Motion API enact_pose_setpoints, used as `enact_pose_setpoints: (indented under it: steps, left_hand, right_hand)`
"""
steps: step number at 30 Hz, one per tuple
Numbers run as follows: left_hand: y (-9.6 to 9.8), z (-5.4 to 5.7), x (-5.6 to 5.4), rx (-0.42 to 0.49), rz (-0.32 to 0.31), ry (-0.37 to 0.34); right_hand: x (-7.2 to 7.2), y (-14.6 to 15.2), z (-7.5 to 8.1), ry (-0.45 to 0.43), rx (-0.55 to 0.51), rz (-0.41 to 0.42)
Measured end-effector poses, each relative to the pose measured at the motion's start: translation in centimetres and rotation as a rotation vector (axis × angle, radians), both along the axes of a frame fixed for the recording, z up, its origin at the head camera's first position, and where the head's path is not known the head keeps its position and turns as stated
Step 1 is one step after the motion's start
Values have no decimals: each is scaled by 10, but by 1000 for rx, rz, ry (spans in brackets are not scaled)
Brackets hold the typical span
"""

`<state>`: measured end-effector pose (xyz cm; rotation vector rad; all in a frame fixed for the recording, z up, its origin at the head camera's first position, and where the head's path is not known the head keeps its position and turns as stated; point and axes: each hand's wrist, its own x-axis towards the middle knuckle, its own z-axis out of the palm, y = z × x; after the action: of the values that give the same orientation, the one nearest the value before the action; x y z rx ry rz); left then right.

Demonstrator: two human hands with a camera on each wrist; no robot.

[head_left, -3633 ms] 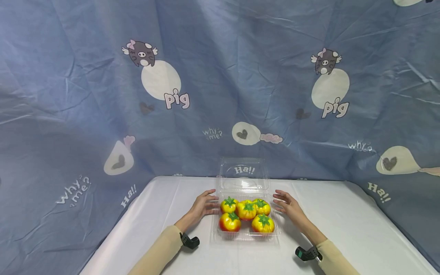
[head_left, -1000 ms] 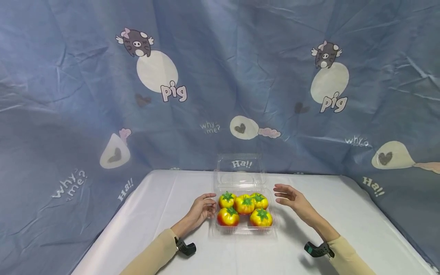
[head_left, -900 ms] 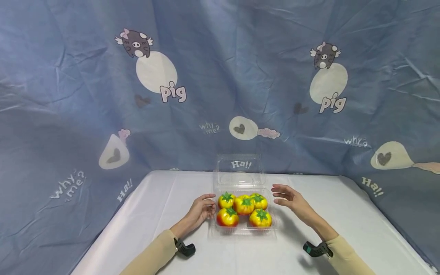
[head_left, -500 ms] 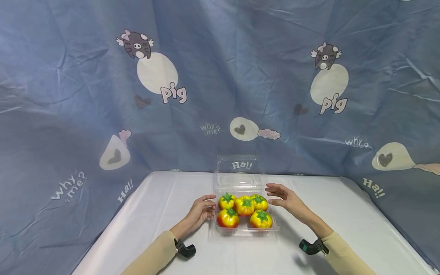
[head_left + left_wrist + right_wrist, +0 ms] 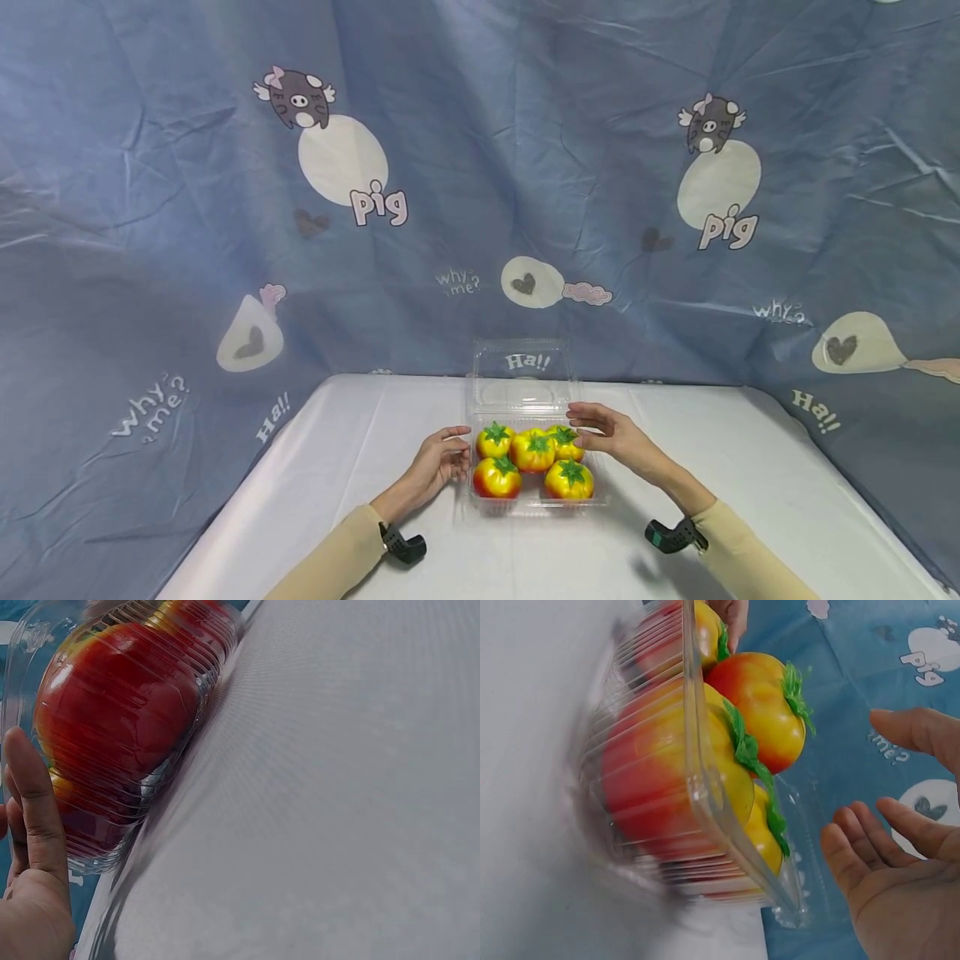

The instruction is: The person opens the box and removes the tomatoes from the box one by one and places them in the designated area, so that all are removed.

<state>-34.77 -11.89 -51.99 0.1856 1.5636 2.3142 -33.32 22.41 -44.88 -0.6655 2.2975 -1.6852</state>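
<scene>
A clear plastic clamshell box (image 5: 540,503) holds several yellow-red, tomato-like fruits (image 5: 497,477) with green leaf caps. One fruit (image 5: 532,451) sits higher than those around it. At the box's left wall is my left hand (image 5: 435,463), its fingers loosely extended; in the left wrist view a finger (image 5: 39,802) lies along the ribbed plastic. My right hand (image 5: 622,440) hovers over the far right corner, close to the back right fruit (image 5: 564,442). In the right wrist view that hand (image 5: 904,881) has spread fingers with nothing between them, apart from the fruits.
The box's clear lid (image 5: 521,392) stands open at the back, against the blue printed curtain (image 5: 420,250). A white cloth (image 5: 675,467) covers the table under the box and both arms. Each wrist wears a black band, such as the right one (image 5: 671,536).
My right hand has moved left, from beside the box to over its far right corner. Over the last second the left hand has stayed at the left wall, and the fruits look unmoved.
</scene>
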Motion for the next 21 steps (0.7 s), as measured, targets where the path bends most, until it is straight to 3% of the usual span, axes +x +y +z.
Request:
enact_pose_setpoints:
  steps: [21]
  left_hand:
    - [-1, 1, 1, 1, 8, -2]
  right_hand:
    - [0, -22, -3, -21, 16, 112]
